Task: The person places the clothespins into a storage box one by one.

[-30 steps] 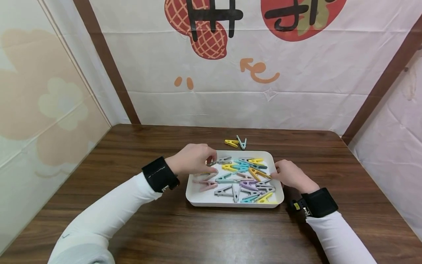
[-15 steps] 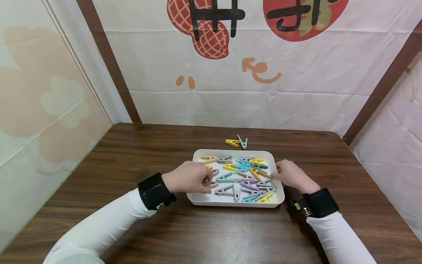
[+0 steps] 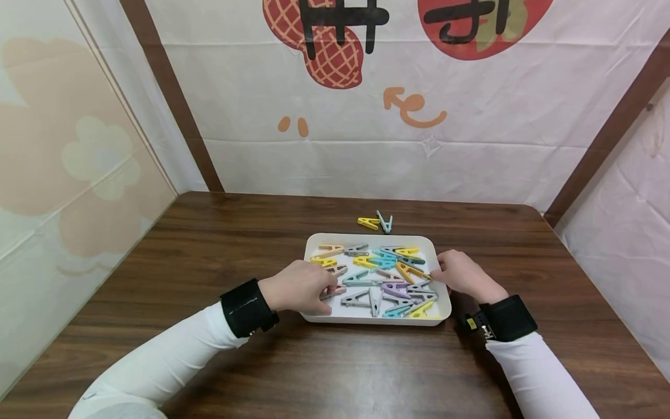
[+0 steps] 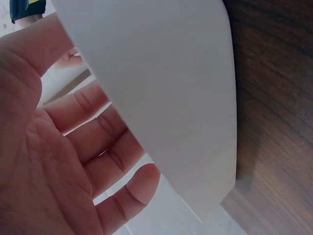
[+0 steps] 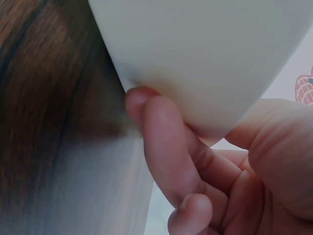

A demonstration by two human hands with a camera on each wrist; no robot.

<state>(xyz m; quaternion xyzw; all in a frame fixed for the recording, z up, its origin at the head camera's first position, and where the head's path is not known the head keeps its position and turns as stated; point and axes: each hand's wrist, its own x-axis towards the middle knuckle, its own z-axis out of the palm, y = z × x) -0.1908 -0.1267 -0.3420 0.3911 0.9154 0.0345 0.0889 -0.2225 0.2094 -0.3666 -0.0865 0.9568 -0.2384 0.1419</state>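
Observation:
A white tray (image 3: 366,320) on the table holds several loose clothespins in yellow, teal, grey, purple, pink and orange. Over its left side, my left hand (image 3: 299,286) reaches in from the rim, thumb and fingers pinching a pink clothespin (image 3: 336,291). In the left wrist view the tray's wall (image 4: 171,98) hides those fingertips and the clothespin. My right hand (image 3: 467,276) grips the tray's right edge. The right wrist view shows its fingers (image 5: 164,142) curled against the tray's outer wall (image 5: 205,58), with the thumb at the rim.
Behind the tray, a yellow clothespin (image 3: 369,223) and a light blue clothespin (image 3: 385,222) lie on the brown wooden table (image 3: 251,233). A printed white cloth (image 3: 324,166) hangs along the table's back edge, and further cloth panels stand at both sides.
My left hand has moved from the tray's upper left towards its lower left, uncovering orange, yellow and pink clothespins there. My right hand keeps its place on the tray's edge.

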